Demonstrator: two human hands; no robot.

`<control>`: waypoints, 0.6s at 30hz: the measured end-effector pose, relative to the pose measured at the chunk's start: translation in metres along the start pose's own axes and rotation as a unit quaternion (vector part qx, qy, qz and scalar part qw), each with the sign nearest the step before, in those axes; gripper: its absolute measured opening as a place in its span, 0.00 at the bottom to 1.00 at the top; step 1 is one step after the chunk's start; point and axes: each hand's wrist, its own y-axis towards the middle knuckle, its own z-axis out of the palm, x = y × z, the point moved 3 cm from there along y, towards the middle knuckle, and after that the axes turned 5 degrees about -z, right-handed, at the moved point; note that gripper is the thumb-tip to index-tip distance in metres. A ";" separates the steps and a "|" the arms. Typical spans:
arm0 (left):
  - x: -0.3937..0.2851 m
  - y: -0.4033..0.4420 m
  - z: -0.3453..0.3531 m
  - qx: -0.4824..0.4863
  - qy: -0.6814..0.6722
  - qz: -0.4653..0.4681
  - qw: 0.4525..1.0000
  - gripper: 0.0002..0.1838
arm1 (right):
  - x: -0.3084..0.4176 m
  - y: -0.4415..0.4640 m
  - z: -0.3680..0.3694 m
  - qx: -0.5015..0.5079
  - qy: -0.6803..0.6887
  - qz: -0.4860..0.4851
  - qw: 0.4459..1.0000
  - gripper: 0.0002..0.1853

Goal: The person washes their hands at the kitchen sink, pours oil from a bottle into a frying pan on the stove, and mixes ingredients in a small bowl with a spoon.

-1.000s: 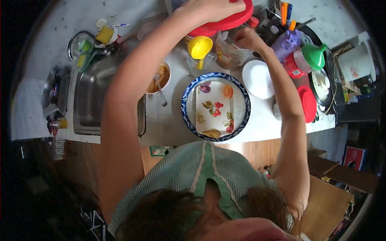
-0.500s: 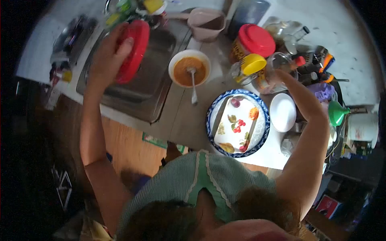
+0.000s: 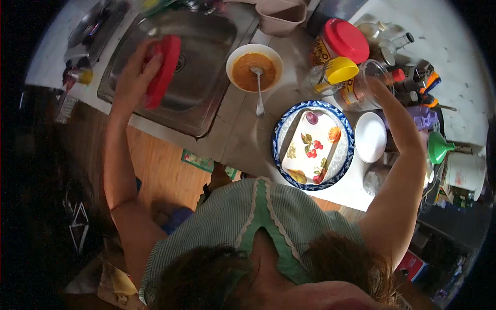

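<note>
Sink's [image 3: 206, 57] on my left, and the open clear jar [image 3: 355, 99] is way right, with my right hand [image 3: 381, 89] nearest; can't tell if those fingers grip. My left hand [image 3: 133, 80] is clamped on the red lid [image 3: 165, 72] over the sink, lid just right of the fingers, on edge, long axis pointing away from me. Jar label lettering's unreadable.

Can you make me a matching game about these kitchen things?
Things:
1. Lid over the sink
2. Spoon
3. Round plate
4. Right hand

Matches:
A. Has a blue rim
B. In the left hand
C. At the clear jar
D. In orange food

Right pairs: 1-B, 2-D, 3-A, 4-C
</note>
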 end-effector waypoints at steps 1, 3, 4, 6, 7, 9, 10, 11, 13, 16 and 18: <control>-0.004 0.001 0.002 0.010 -0.006 0.012 1.000 0.26 | -0.001 0.000 -0.003 -0.017 0.008 -0.003 1.000 0.16; -0.003 0.002 0.003 0.031 -0.046 -0.027 0.998 0.27 | -0.001 0.000 -0.005 -0.065 0.032 -0.013 0.997 0.17; -0.001 0.003 0.003 0.044 -0.064 -0.047 0.996 0.27 | -0.003 -0.004 -0.005 -0.091 0.048 -0.017 0.995 0.17; 0.003 0.004 0.000 0.018 -0.031 -0.027 0.999 0.27 | -0.007 -0.014 -0.009 -0.158 0.101 -0.023 0.982 0.18; 0.005 0.004 -0.003 0.001 -0.016 -0.020 1.000 0.27 | -0.005 -0.020 -0.012 -0.197 0.121 -0.027 0.973 0.18; 0.009 0.008 -0.008 0.021 -0.011 -0.020 1.000 0.26 | -0.016 -0.029 -0.013 -0.118 0.246 0.066 0.960 0.17; 0.010 0.009 -0.010 0.031 -0.007 -0.022 0.999 0.26 | -0.023 -0.034 -0.009 -0.155 0.264 0.060 0.950 0.15; 0.009 0.010 -0.012 0.030 0.003 -0.008 1.000 0.26 | -0.029 -0.038 -0.005 -0.192 0.280 0.053 0.939 0.14; 0.007 0.011 -0.014 0.025 0.021 0.019 0.999 0.25 | -0.033 -0.047 -0.003 -0.213 0.318 0.068 0.922 0.11; 0.007 0.013 -0.019 0.054 0.021 -0.005 0.998 0.24 | -0.021 -0.069 -0.009 -0.294 0.454 0.062 0.839 0.08; 0.008 0.014 -0.025 0.058 0.000 0.007 0.998 0.25 | -0.013 -0.083 -0.015 -0.353 0.537 0.032 0.765 0.07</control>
